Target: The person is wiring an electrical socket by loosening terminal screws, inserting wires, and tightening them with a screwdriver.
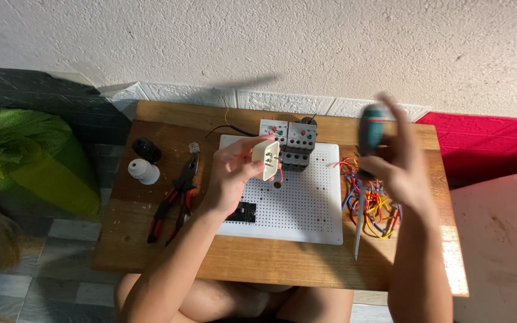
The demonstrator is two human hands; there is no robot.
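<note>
My left hand [234, 170] grips a cream socket block [268, 160] raised above the white perforated board [306, 209], terminals turned toward me so I can see them. My right hand [399, 170] is closed around a teal-handled screwdriver [366, 161], blurred, tip hanging down over the loose wires [375, 200] on the surface [270, 263].

— Camera position?
— One view only, worn on the person's head, looking steeply down over the table [258, 266] from its near edge toward the wall [270, 42] beyond the far edge.
— Range?
— Close. The whole tabletop fits in view, both forearms entering from the bottom of the picture.
</note>
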